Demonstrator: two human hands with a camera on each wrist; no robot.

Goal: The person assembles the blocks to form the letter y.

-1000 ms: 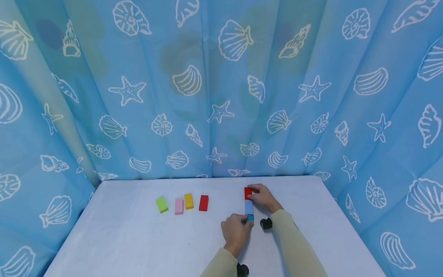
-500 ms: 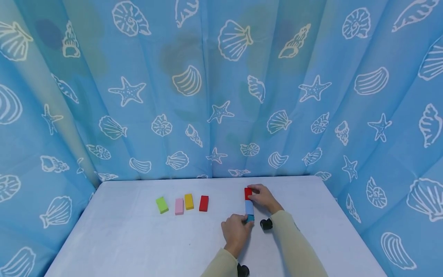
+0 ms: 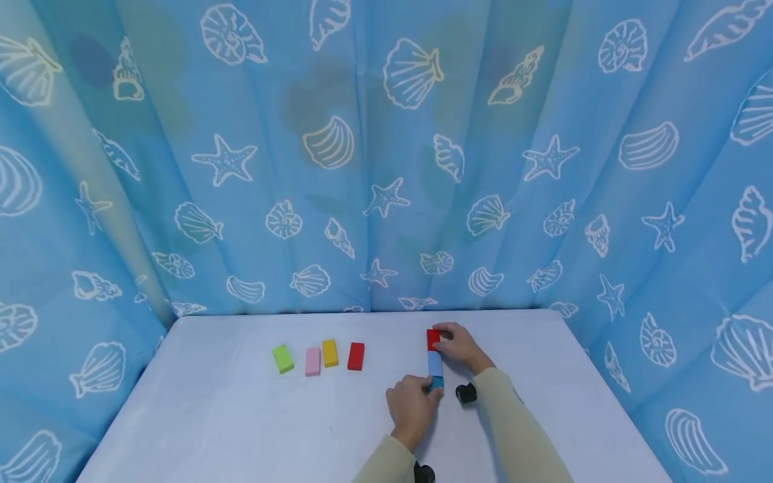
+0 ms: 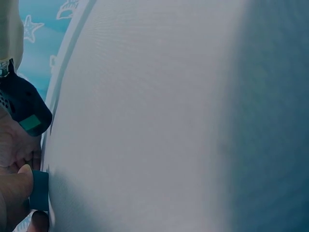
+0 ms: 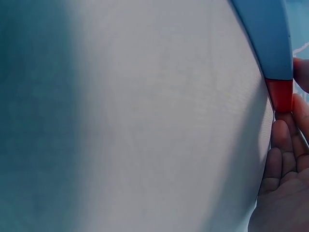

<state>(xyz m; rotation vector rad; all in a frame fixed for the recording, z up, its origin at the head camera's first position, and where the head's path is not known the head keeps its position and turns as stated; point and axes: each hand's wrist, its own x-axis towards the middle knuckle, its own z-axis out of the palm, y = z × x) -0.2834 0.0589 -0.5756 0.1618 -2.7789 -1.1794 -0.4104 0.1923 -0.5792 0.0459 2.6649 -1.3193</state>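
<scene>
1. A short row of three blocks lay end to end on the white table (image 3: 229,416), right of its middle: a red block (image 3: 432,339) farthest from the person, a light blue block (image 3: 435,363) in the middle, and a teal block (image 3: 437,383) nearest.
2. The right hand (image 3: 461,347) reached in from the right, its fingers curled about the far red block, pinching it at the row's end.
3. The left hand (image 3: 413,406) lay low on the table, fingers curled and thumb pressed against the teal block, gripping the near end.
4. Both forearms, in pale sleeves, angled inward toward the row.
5. Well to the left sat a looser row: a green block (image 3: 282,357), a pink block (image 3: 312,360), a yellow block (image 3: 329,352) and a second red block (image 3: 355,355).
6. A blue seashell-print curtain (image 3: 386,154) hung behind and on both sides of the table.
</scene>
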